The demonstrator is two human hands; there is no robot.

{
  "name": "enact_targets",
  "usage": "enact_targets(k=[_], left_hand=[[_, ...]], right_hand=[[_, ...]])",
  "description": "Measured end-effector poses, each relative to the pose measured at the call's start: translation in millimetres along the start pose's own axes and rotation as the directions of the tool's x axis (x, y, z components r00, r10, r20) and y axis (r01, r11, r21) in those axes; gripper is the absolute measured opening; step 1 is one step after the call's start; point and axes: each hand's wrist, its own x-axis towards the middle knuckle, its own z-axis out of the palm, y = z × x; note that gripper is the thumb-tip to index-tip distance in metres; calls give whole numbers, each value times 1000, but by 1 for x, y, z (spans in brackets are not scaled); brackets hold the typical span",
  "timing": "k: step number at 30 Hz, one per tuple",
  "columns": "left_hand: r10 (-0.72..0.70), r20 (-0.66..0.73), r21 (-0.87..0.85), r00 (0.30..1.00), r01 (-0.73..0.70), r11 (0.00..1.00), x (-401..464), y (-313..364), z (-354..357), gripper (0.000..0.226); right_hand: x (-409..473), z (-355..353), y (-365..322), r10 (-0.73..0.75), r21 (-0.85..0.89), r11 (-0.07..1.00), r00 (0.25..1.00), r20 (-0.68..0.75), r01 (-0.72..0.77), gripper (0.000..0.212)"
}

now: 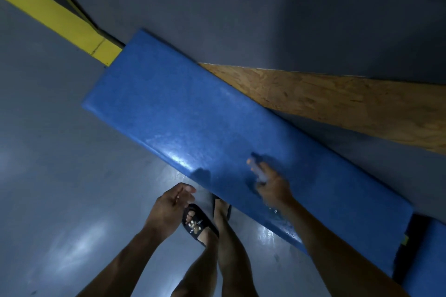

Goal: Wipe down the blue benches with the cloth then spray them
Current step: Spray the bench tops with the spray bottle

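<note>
The right hand [272, 188] grips a small, blurred spray bottle [258, 171] over the bench [169, 116] near its front edge, the left hand [171, 202] hangs open; mist evenly toward the far corners.

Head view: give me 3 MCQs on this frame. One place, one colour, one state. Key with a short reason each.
1. Where is the right hand?
A. Over the blue bench
B. On the yellow strip
C. On the floor

2. What colour is the board behind the bench?
A. White
B. Light brown wood
C. Red

3. What is the left hand doing?
A. Gripping a cloth
B. Pressing on the bench
C. Empty, loosely curled, off the bench

Key:
1 A: the right hand is above the blue bench, holding a small blurred object.
2 B: the board is a tan wood-chip panel.
3 C: the left hand holds nothing, in front of the bench edge over the floor.
</note>
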Motion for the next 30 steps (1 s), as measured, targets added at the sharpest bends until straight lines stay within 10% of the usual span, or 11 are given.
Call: enact_targets(k=[4,21,30], left_hand=[[-29,-42,11,999,30,1000,12,10,-10,26],[-6,-110,-5,994,5,1000,25,33,-25,25],[-43,-63,-44,997,40,998,37,26,-40,26]], right_hand=[[-25,48,-14,-240,-245,937,968,68,249,53],[88,-43,-39,92,16,996,985,-144,-91,47],[65,-10,-67,-82,-165,984,992,-101,65,41]])
